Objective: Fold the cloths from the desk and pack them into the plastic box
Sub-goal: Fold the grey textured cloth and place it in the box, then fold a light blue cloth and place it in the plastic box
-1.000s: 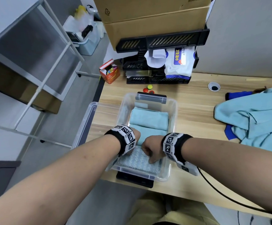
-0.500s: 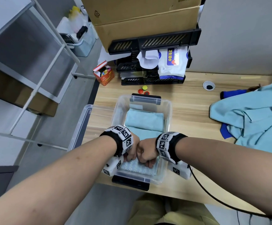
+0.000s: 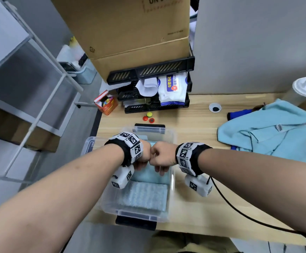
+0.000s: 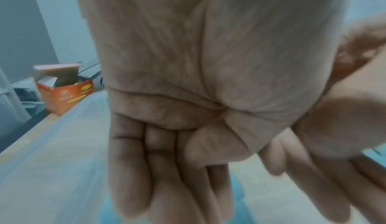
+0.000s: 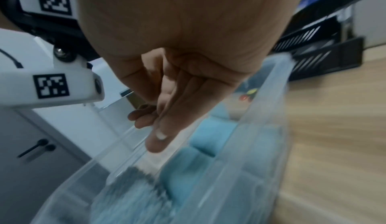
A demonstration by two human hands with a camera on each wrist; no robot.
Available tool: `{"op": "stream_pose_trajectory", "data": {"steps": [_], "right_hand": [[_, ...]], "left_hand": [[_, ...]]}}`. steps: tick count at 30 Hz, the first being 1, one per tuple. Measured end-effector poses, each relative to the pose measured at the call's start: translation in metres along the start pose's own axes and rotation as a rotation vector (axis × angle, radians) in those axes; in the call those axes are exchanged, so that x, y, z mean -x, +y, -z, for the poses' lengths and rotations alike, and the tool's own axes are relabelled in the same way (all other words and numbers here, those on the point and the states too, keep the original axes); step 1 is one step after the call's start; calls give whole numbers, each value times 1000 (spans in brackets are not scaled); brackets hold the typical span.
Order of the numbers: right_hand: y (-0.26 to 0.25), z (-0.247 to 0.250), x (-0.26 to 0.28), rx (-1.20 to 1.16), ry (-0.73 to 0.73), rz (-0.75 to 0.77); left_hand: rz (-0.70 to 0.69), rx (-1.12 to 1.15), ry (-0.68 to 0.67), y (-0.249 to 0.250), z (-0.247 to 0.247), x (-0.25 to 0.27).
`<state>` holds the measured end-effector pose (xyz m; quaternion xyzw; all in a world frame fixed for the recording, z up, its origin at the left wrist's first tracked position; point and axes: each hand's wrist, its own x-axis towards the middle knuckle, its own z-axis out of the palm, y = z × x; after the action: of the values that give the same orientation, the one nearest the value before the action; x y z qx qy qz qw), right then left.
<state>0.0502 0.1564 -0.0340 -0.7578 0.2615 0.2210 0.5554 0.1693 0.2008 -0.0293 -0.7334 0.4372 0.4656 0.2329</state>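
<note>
The clear plastic box [image 3: 170, 198] stands at the desk's near edge. A textured pale-blue folded cloth [image 3: 143, 197] lies at its near end, and smooth blue folded cloths [image 3: 146, 175] lie behind it. My left hand [image 3: 145, 156] and right hand [image 3: 162, 157] hover side by side above the box's middle, knuckles touching, both empty. In the left wrist view the left hand [image 4: 167, 161] has relaxed, nearly straight fingers. In the right wrist view the right hand [image 5: 158, 120] hangs loosely curled over the box wall [image 5: 261, 145]. Unfolded light-blue cloths [image 3: 269, 132] lie in a heap at the right.
The box's clear lid [image 3: 89, 145] lies left of it. Behind stand a black tray rack [image 3: 154, 92] with a wipes pack and cardboard boxes [image 3: 134, 33] on top. An orange carton [image 3: 106, 105], coloured magnets [image 3: 148, 117] and a lidded cup [image 3: 305, 86] stand around.
Both hands have risen from pressing the textured cloth at the box's near end. They now hover over the box's middle, and that cloth lies uncovered.
</note>
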Motion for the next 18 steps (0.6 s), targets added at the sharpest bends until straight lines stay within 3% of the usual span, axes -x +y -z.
{"op": "stream_pose_trajectory", "data": {"steps": [5, 11, 14, 18], "right_hand": [[21, 70, 47, -43, 267, 28], [100, 142, 105, 97, 578, -114], [156, 164, 123, 245, 711, -294], [224, 169, 138, 318, 682, -525]], "left_hand": [[-51, -154, 193, 61, 47, 4], [-231, -343, 407, 164, 85, -5], [-300, -388, 415, 206, 83, -17], [-368, -380, 312, 245, 71, -35]]}}
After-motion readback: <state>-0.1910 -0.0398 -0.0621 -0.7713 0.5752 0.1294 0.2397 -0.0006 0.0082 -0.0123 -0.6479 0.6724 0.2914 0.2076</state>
